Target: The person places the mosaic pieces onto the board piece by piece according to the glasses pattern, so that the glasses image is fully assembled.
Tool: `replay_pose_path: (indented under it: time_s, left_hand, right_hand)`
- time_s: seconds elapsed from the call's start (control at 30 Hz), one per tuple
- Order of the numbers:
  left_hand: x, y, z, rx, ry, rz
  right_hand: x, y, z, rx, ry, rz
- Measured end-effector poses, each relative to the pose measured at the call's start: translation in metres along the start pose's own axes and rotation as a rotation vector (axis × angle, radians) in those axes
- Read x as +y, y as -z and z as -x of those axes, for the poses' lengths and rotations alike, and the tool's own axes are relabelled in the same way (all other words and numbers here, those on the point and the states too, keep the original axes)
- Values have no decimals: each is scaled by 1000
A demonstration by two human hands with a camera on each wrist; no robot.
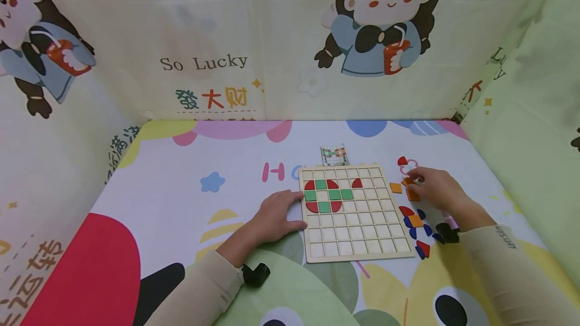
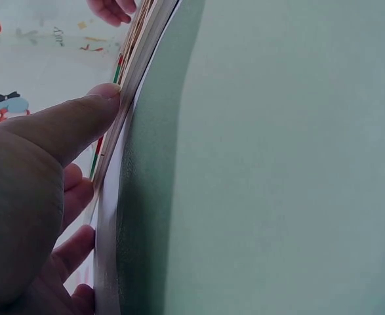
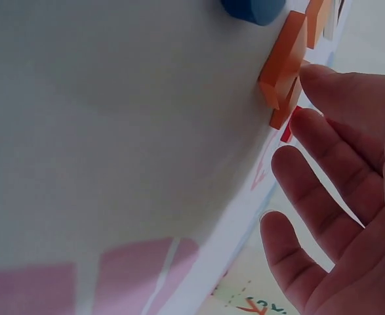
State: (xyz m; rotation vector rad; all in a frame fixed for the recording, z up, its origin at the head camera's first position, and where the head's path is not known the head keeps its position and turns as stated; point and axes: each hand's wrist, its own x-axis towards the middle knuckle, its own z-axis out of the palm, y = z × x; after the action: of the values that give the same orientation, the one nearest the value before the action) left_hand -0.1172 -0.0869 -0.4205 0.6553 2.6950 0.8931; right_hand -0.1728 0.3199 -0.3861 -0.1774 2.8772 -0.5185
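The lettering on the right sleeve [image 1: 505, 238] is too small to read. The left hand [image 1: 276, 218], fingers relaxed, touches the gridded wooden board [image 1: 358, 233]. Right of that, the right hand [image 1: 437, 192] half hides an orange square tile [image 1: 406, 181]; I can't tell if its grip pinches it. The backdrop [image 1: 290, 29] reads "So Lucky".

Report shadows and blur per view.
Head view: soft shadow beside the right sleeve; left wrist view: the left hand looks dim; right wrist view: grey shading across the table cover, the pink print blurry and the orange pieces crisper.
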Motion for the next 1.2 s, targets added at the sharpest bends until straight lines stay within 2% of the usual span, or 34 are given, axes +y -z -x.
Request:
replay_pose_path:
  time_s: [0.37, 0.9, 1.2]
  left_hand:
    - [0, 0, -1, 5, -8, 2]
    - [0, -1, -1, -2, 2, 3]
    - [1, 0, 0, 6, -10, 4]
  right_hand:
    - [-2, 2, 1, 6, -27, -1]
    - [-1, -1, -3, 28, -21, 15]
    - [-12, 2, -2, 25, 23, -2]
